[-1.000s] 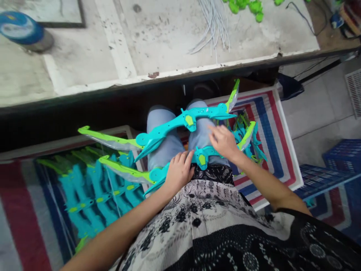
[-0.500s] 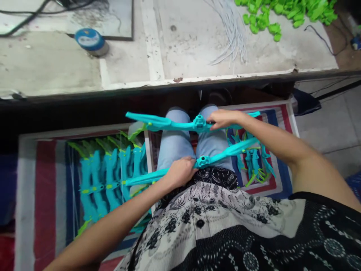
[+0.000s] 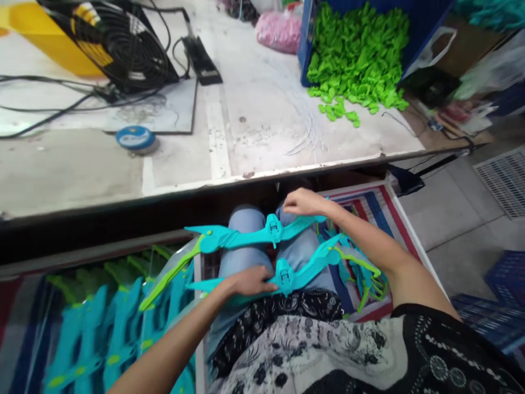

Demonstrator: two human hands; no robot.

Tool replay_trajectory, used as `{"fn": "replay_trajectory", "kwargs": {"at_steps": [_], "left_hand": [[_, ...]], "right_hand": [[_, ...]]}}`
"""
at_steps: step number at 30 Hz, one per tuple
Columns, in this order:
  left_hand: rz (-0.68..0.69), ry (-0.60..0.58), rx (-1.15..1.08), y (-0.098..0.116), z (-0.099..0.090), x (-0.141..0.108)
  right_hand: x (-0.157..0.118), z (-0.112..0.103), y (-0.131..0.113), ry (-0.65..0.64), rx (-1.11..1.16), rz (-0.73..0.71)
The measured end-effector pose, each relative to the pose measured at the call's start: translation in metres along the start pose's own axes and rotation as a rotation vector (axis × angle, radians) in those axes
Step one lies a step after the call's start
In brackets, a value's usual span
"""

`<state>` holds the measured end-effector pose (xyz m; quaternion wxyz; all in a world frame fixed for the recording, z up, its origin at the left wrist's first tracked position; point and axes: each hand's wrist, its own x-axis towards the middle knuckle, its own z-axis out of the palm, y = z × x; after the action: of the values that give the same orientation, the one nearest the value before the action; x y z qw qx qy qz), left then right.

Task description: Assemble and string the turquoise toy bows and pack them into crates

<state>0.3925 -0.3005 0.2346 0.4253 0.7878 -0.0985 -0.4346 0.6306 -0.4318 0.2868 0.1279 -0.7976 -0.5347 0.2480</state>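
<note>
Two turquoise plastic toy bows lie across my thighs, one behind the other, with light green end pieces. My left hand [image 3: 252, 280] is closed around the left limb of the nearer toy bow [image 3: 305, 278], just beside its centre hub. Over the right limb of the farther toy bow [image 3: 250, 237] is my right hand [image 3: 304, 202], its fingers curled together. What those fingers hold, if anything, is hidden. From the farther bow's left end a green piece [image 3: 172, 278] reaches down to the left.
A striped-lined box on my left holds several toy bows [image 3: 84, 334]; more lie in the right box [image 3: 381, 219]. On the worktable [image 3: 176, 169] are a blue-lidded tin [image 3: 135, 139], a fan [image 3: 123, 46], white strings [image 3: 309, 131] and green parts [image 3: 361, 54].
The view has tilted up, showing more of the table. Both bows are turned, with a different hub face upward. My right hand has come off the farther bow's hub side and sits above its limb.
</note>
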Motion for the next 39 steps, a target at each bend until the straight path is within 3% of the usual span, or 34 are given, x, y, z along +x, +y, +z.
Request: {"fn": "replay_trajectory", "kwargs": {"at_steps": [2, 5, 8, 10, 12, 14, 17, 19, 23, 25, 26, 28, 30, 33, 35, 39], "left_hand": [[0.004, -0.051, -0.058, 0.0, 0.003, -0.002], [-0.05, 0.048, -0.034, 0.004, 0.004, -0.006], [-0.051, 0.401, 0.031, 0.005, -0.003, -0.007], [-0.013, 0.733, 0.095, 0.002, -0.017, -0.003], [-0.017, 0.919, 0.171, -0.001, -0.036, 0.005], [-0.076, 0.849, 0.191, -0.004, -0.057, 0.016], [-0.183, 0.554, 0.069, -0.009, -0.081, 0.034], [-0.19, 0.455, -0.085, -0.011, -0.088, 0.044], [-0.085, 0.471, -0.4, -0.011, -0.086, 0.055], [-0.073, 0.512, -0.484, -0.009, -0.085, 0.058], [-0.08, 0.529, -0.51, -0.007, -0.085, 0.059], [-0.105, 0.541, -0.562, -0.004, -0.088, 0.061], [-0.135, 0.537, -0.641, -0.002, -0.092, 0.063], [-0.186, 0.566, -0.773, -0.001, -0.095, 0.066], [-0.216, 0.599, -0.819, -0.001, -0.095, 0.068], [-0.207, 0.594, -0.818, -0.001, -0.092, 0.066]], "right_hand": [[0.005, -0.029, 0.034, 0.3, 0.016, 0.176], [0.024, -0.076, 0.1, 0.682, -0.11, 0.493], [0.049, -0.111, 0.158, 0.763, -0.218, 0.68], [0.065, -0.121, 0.184, 0.726, -0.261, 0.728], [0.078, -0.123, 0.199, 0.698, -0.277, 0.745], [0.087, -0.121, 0.207, 0.684, -0.275, 0.762], [0.09, -0.121, 0.209, 0.734, -0.224, 0.741], [0.082, -0.124, 0.202, 0.813, -0.13, 0.727], [0.037, -0.111, 0.155, 0.943, 0.111, 0.714], [0.007, -0.08, 0.113, 0.964, 0.425, 0.602], [-0.009, -0.057, 0.089, 0.912, 0.634, 0.526], [-0.034, -0.004, 0.038, 0.691, 1.003, 0.457], [-0.05, 0.047, -0.008, 0.506, 1.296, 0.552], [-0.052, 0.096, -0.056, 0.495, 1.521, 0.762], [-0.045, 0.109, -0.07, 0.576, 1.565, 0.847], [-0.032, 0.109, -0.076, 0.671, 1.544, 0.929]]}}
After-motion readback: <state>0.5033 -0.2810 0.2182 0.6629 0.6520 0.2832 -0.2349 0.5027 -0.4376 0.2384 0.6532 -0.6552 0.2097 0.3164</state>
